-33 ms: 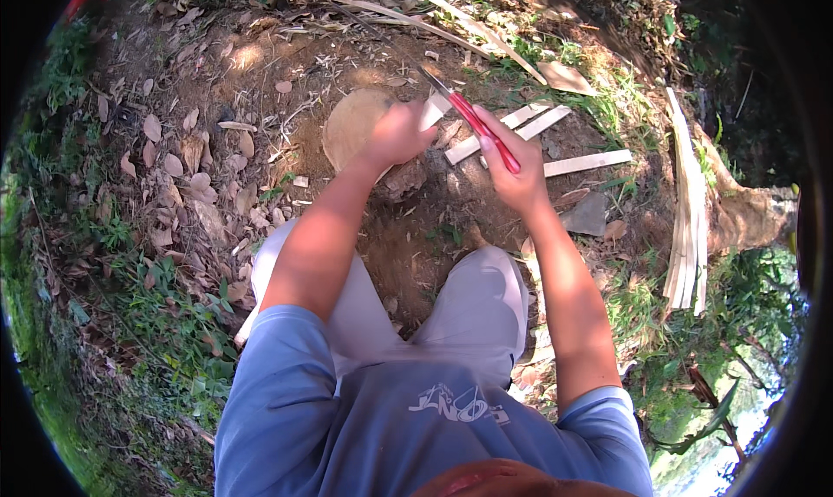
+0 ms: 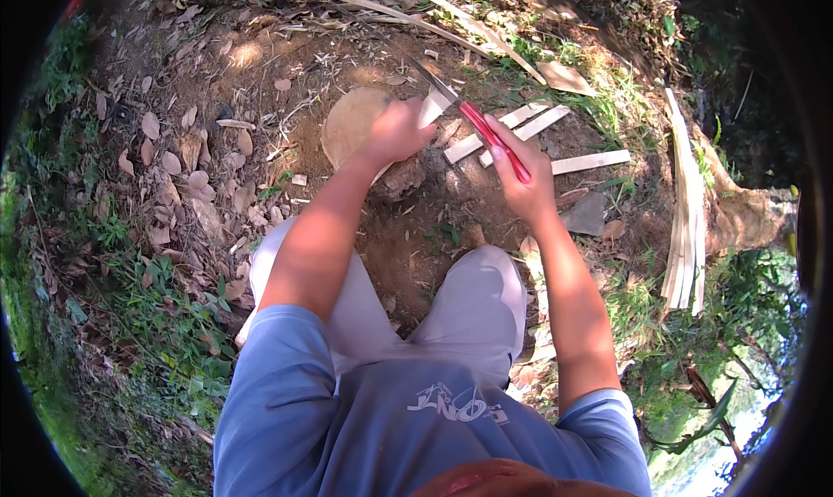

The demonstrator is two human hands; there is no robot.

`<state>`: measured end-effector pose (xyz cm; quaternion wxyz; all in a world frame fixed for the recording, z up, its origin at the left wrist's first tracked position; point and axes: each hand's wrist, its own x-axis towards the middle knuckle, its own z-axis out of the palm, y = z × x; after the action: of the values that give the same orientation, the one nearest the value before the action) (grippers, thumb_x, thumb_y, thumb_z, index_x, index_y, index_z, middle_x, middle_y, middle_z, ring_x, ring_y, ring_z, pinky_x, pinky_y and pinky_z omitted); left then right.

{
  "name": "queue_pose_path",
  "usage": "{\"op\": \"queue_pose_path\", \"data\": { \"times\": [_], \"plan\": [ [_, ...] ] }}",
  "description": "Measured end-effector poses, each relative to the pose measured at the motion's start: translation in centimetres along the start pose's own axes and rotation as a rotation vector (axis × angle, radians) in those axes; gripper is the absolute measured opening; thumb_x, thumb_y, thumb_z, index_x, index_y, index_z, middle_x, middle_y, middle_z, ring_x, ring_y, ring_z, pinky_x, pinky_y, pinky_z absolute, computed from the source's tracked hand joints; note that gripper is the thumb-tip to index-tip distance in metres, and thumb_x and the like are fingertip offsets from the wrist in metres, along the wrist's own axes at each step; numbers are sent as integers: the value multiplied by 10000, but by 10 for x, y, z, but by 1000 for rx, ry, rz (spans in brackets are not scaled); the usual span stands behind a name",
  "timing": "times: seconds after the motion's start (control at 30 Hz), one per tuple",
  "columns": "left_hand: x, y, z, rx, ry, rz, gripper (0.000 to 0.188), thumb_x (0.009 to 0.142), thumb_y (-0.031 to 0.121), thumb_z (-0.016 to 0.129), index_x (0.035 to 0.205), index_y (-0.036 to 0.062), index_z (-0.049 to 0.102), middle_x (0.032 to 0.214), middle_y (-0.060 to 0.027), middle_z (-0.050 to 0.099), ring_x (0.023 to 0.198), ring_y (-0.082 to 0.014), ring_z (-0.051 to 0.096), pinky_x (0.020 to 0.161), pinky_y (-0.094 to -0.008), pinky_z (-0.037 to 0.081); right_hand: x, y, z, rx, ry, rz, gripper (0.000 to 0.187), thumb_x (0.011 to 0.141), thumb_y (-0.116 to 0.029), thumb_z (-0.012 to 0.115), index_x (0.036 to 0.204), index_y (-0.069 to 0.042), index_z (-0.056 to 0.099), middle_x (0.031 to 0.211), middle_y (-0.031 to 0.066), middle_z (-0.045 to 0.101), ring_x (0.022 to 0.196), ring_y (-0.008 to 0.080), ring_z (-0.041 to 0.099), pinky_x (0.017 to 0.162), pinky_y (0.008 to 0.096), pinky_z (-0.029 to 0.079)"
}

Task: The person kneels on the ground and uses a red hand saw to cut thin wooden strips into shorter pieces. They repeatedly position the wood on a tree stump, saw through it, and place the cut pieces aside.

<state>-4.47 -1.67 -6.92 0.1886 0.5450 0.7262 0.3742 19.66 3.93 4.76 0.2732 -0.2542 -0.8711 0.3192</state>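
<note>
My left hand (image 2: 395, 133) is closed around a pale wooden strip (image 2: 434, 108), over the round top of a cut tree stump (image 2: 344, 126). The strip's lighter end sticks out to the right of my fingers. My right hand (image 2: 526, 178) grips the red handle of a long-bladed knife (image 2: 496, 139), with its thumb laid along the handle. The dark, thin blade points to the far left and crosses by the strip's end. Whether its edge touches the strip, I cannot tell.
Several cut wooden slats (image 2: 542, 124) lie on the soil right of the stump. A bundle of long pale strips (image 2: 687, 211) rests farther right, by a tree root (image 2: 742, 221). Long strips (image 2: 382, 9) cross the far ground. Dry leaves (image 2: 200, 185) cover the left side.
My right hand and the knife have shifted slightly to the right and toward me. The left hand stays nearly where it was, over the stump.
</note>
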Motion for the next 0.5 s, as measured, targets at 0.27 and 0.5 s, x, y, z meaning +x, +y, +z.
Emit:
{"op": "queue_pose_path", "data": {
  "times": [0.27, 0.5],
  "plan": [
    [0, -2, -5, -129, -86, -92, 463, 936, 367, 774, 1178, -13, 669, 1062, -274, 748, 1034, -448, 724, 934, -516, 574, -181, -16, -145, -327, -65, 81, 431, 1042, -191, 650, 1410, 28, 702, 964, 162, 799, 643, 146, 670, 646, 291, 523],
    [0, -7, 5, 46, 2, -18, 458, 970, 377, 731, 1204, -10, 658, 1019, -263, 751, 974, -449, 732, 871, -531, 575, -201, -110, -173, -337, -103, 115, 432, 911, -23, 647, 1318, 101, 715, 1016, 260, 802, 656, 207, 733, 702, 292, 564]
  ]
}}
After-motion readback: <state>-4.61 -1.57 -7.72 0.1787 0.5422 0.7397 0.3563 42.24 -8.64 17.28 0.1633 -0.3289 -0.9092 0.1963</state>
